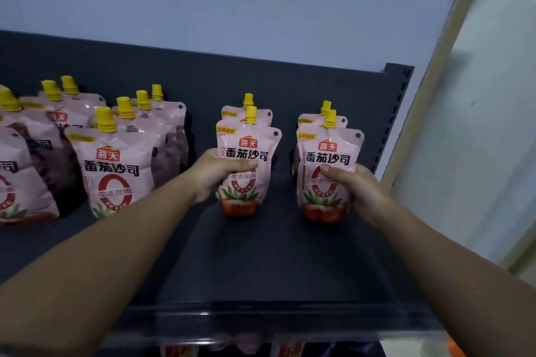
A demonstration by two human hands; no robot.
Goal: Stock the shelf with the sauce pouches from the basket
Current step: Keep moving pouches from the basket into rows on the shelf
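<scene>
Two pink sauce pouches with yellow caps stand upright on the dark shelf [278,255]. My left hand [216,172] grips the middle pouch [248,153] from its left side, thumb across the front. My right hand [355,191] grips the right pouch [329,153] from its right side. Directly behind each held pouch stands one more pouch, the middle rear one [232,113] and the right rear one [307,120]. The basket is out of view.
Several more pouches [116,165] stand in rows at the shelf's left. The shelf's perforated end post [397,90] rises at the right, with a beige frame [435,72] beyond. A lower shelf with pouches [179,349] shows under the front lip.
</scene>
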